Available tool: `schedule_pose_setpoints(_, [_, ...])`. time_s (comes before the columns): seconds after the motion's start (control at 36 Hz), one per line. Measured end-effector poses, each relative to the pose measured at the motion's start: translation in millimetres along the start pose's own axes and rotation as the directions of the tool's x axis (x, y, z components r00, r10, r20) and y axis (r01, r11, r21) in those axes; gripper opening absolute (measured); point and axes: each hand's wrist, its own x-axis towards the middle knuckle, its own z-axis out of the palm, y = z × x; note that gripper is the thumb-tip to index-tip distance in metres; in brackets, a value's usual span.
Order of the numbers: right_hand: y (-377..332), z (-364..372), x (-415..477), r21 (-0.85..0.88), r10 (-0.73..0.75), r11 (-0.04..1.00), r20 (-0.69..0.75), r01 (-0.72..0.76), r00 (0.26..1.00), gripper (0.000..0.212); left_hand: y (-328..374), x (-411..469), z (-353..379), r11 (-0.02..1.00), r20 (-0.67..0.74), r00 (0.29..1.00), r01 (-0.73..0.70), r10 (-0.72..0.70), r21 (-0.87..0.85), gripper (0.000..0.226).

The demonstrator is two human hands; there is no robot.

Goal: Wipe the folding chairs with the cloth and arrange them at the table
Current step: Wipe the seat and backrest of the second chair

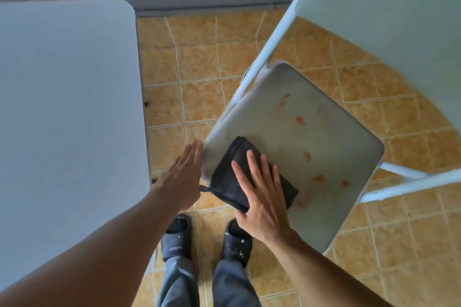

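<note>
A white folding chair (321, 137) stands open in front of me, its seat marked with several orange smears (300, 119). A folded dark cloth (232, 169) lies on the seat's near left corner. My right hand (259, 192) presses flat on the cloth, fingers spread. My left hand (183, 174) is flat and open, its fingertips against the seat's left edge. The white table (67, 112) fills the left side of the view. The chair's backrest (389, 20) rises at the upper right.
The floor (194, 65) is orange tile. My two feet in dark slippers (207, 237) stand between the table and the chair. A grey wall with a baseboard (204, 9) runs along the far side. The chair's white legs (409, 182) stick out to the right.
</note>
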Motion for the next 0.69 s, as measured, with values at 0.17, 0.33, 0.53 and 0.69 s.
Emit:
schedule_pose_setpoints(0.17, [15,5,31,-0.084,-0.056,0.995,-0.079,0.049,0.995,0.093,-6,-3,13,0.998,-0.1,0.994,-0.057,0.053,-0.034,0.097])
schedule_pose_setpoints(0.33, [36,-22,129,0.012,0.02,1.0,-0.205,-0.018,0.979,0.074,-9,-3,14,0.996,-0.106,0.992,-0.07,0.064,-0.051,0.099])
schedule_pose_setpoints(0.53, [24,-17,74,0.055,-0.169,0.982,-0.194,0.182,0.966,0.072,-11,-1,15,0.995,-0.097,0.992,-0.09,0.087,-0.036,0.101])
schedule_pose_setpoints(0.69, [25,3,2,-0.027,-0.409,0.913,-0.059,0.408,0.911,0.073,-11,-1,16,0.995,-0.1,0.991,-0.096,0.094,-0.017,0.104])
